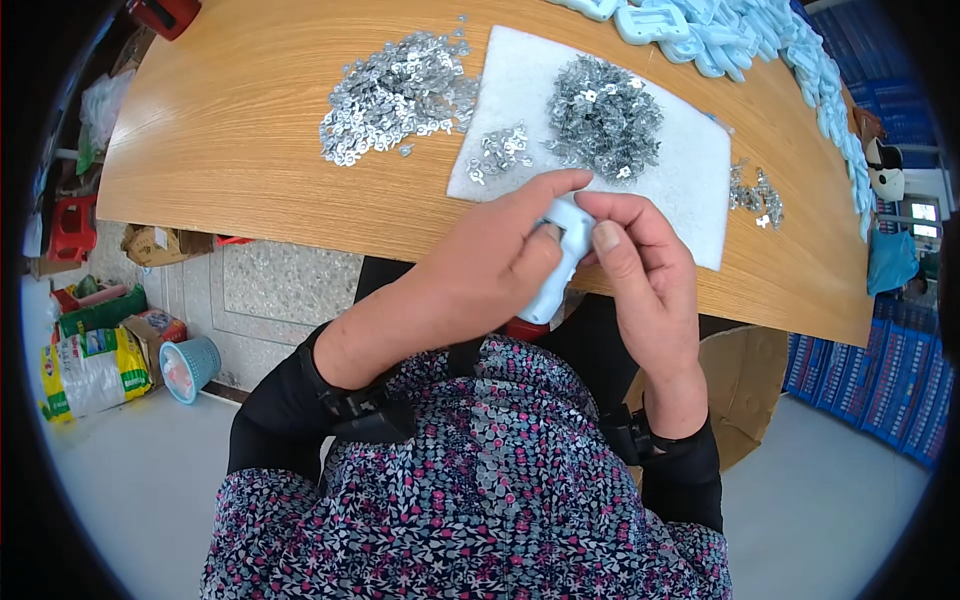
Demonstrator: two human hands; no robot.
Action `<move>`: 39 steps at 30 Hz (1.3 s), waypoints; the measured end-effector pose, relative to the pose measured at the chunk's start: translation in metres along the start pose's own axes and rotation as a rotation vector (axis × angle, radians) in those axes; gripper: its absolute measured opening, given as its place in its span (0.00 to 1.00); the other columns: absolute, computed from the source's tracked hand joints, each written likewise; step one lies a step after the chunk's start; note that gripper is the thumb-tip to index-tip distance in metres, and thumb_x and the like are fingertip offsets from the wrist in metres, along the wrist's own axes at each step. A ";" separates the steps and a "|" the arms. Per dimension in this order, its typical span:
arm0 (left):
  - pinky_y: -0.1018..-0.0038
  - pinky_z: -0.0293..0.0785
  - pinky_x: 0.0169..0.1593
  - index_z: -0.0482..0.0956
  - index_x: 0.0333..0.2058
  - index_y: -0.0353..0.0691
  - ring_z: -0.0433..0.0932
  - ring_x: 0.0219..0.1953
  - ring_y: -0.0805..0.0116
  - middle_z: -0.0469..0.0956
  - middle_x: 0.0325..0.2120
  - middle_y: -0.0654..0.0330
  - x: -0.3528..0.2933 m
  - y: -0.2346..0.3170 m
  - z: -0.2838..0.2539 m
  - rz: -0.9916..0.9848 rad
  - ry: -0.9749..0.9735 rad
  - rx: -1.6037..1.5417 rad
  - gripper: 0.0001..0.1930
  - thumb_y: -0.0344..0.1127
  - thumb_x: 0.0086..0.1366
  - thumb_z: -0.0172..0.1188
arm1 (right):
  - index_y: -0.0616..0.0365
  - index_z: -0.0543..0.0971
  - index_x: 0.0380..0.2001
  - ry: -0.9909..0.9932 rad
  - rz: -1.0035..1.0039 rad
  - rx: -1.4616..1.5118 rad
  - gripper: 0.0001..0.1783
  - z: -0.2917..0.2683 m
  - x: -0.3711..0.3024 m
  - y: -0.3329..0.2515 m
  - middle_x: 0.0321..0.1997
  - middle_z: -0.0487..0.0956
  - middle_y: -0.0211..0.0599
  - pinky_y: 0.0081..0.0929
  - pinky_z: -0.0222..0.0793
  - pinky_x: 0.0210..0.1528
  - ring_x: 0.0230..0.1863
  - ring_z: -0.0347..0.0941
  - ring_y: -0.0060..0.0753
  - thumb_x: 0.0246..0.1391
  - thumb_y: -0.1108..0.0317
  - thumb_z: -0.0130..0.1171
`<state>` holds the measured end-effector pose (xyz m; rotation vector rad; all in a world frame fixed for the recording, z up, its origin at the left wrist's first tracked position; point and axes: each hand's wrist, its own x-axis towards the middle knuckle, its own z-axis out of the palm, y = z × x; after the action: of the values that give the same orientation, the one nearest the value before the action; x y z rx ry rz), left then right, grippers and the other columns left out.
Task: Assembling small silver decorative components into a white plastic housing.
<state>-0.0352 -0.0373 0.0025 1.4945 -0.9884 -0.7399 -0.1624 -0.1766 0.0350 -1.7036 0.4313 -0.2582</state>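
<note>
While both sets of fingertips pinched in tight, a pale blue plastic piece (pixel 562 262) sat clamped between them, held just above the near edge of the wooden table (pixel 250 130). Left hand (pixel 495 262) came in from the lower left, wrist bent, thumb and forefinger closed over the piece's top, the other fingers curled round its side. Right hand (pixel 640 265) rose almost straight up from below, thumb flat along the piece's right face, fingers folded behind it. Just beyond the knuckles lay a white felt pad (pixel 690 170) carrying a heap of small metal clips (pixel 603 115) and a smaller scatter (pixel 500 150). Left of the pad spread a pile of flat metal stampings (pixel 395 95). More pale blue plastic parts (pixel 720 35) lined the far right rim. Bare tabletop stayed open to the left.
</note>
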 end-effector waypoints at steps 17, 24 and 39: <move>0.82 0.61 0.22 0.67 0.55 0.37 0.66 0.23 0.79 0.70 0.38 0.58 0.000 -0.007 -0.001 -0.491 -0.433 -1.509 0.23 0.48 0.76 0.36 | 0.69 0.82 0.40 0.093 -0.080 0.160 0.09 0.003 0.006 0.017 0.42 0.82 0.38 0.20 0.73 0.44 0.42 0.77 0.22 0.57 0.75 0.63; 0.79 0.61 0.22 0.57 0.70 0.44 0.66 0.21 0.77 0.77 0.37 0.55 0.000 -0.005 0.005 -0.575 -0.357 -1.566 0.26 0.44 0.78 0.32 | 0.67 0.81 0.44 0.141 -0.119 0.129 0.10 -0.005 0.003 0.015 0.44 0.82 0.36 0.22 0.71 0.49 0.44 0.76 0.24 0.60 0.75 0.59; 0.72 0.60 0.27 0.68 0.60 0.41 0.69 0.23 0.69 0.79 0.39 0.52 0.021 -0.017 0.040 -0.495 -0.649 -1.636 0.27 0.52 0.76 0.34 | 0.64 0.76 0.55 0.196 -0.097 0.118 0.20 -0.033 -0.030 -0.006 0.44 0.77 0.27 0.19 0.62 0.53 0.47 0.67 0.19 0.61 0.68 0.61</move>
<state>-0.0582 -0.0741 -0.0190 -0.0265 -0.1299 -1.8236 -0.2016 -0.1927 0.0487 -1.5911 0.4688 -0.5143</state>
